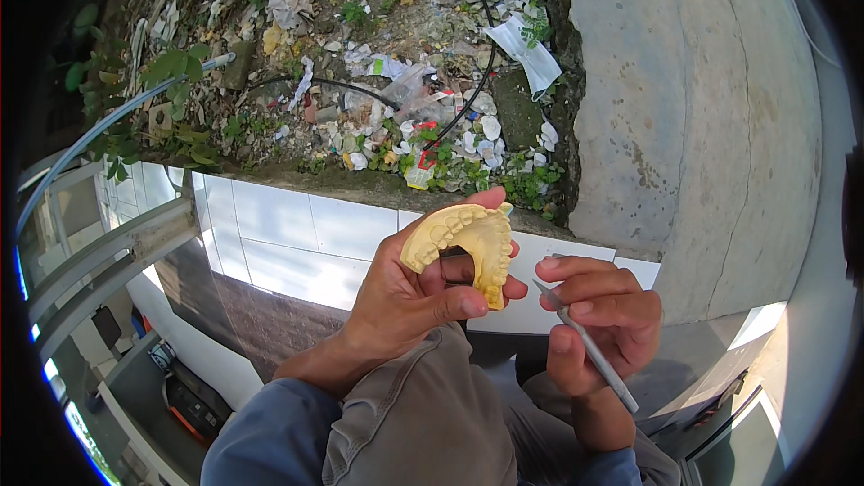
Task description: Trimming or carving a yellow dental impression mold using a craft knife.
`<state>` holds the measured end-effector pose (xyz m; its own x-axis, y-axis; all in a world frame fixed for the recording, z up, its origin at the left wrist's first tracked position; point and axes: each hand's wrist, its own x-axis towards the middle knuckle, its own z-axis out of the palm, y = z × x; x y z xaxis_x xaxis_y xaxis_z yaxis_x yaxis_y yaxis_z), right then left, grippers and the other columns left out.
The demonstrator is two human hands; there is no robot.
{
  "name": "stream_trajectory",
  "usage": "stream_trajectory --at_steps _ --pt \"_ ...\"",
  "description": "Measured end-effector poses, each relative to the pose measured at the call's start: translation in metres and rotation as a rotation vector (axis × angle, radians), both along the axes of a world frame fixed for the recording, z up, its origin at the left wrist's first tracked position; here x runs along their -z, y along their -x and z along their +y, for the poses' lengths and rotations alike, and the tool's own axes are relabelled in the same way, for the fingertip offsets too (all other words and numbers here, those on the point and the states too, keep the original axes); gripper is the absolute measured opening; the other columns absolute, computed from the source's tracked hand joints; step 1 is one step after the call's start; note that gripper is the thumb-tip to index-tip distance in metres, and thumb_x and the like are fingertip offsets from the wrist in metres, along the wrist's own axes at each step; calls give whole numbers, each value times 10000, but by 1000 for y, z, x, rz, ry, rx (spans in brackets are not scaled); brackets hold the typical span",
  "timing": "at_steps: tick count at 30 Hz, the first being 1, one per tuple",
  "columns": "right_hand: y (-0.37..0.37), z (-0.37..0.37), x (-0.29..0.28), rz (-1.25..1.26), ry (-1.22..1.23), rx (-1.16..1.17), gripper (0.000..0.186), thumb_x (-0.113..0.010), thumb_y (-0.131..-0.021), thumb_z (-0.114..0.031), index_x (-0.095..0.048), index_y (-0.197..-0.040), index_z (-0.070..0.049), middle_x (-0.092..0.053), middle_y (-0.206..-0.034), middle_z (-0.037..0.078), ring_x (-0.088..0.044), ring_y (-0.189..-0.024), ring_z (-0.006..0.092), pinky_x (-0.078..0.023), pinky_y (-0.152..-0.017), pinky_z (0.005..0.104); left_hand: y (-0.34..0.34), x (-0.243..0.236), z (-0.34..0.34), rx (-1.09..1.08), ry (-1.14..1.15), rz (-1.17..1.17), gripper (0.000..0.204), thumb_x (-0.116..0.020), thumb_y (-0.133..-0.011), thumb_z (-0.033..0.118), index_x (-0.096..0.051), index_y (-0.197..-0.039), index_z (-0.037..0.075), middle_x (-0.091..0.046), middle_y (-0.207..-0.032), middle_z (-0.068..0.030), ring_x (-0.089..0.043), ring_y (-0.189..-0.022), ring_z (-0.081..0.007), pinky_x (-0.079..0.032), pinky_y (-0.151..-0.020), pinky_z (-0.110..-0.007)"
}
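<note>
Plaster, a yellow horseshoe-shaped dental cast (pixel 468 247), sat clasped in the left hand (pixel 409 292), thumb pressed along its near edge, teeth facing up, arch opening toward the palm. Just to its right, the right hand (pixel 598 319) pinched a slim grey metal tool (pixel 585 342), long axis slanting down-right, tip close to the cast's right limb but apart. Beneath lay the person's grey-trousered knee (pixel 423 414), a white tiled ledge (pixel 288 238) and littered ground (pixel 378 81) beyond.
</note>
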<state>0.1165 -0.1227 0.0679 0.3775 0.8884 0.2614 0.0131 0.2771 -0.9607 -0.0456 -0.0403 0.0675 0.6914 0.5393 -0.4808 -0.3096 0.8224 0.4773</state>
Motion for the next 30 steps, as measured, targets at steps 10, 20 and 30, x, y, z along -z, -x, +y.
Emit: stream_trajectory --at_steps 10,20,30 --pt "6 -3 -13 -39 103 -114 201 -586 -828 -107 -438 -936 -26 -507 -816 137 -627 -863 317 -531 -753 415 1 -21 4 137 -254 202 820 -784 -689 79 -348 -1384 87 -554 -1107 -144 -597 -963 -203 -528 -798 -297" --pt "6 -7 -14 -24 84 -143 199 -576 -825 -89 -426 -933 -13 -501 -836 143 -630 -844 299 -550 -739 405 2 -17 2 126 -474 59 625 -638 -749 -131 -426 -1321 8 -442 -1215 -93 -522 -1111 -177 -483 -912 -290" --pt "8 -3 -21 30 96 -16 185 -600 -685 94 -516 -836 28 -582 -776 169 -666 -820 358 -574 -690 381 0 -17 5 120 -497 47 573 -639 -761 -107 -445 -1294 -23 -438 -1214 -122 -535 -1086 -189 -505 -878 -282"
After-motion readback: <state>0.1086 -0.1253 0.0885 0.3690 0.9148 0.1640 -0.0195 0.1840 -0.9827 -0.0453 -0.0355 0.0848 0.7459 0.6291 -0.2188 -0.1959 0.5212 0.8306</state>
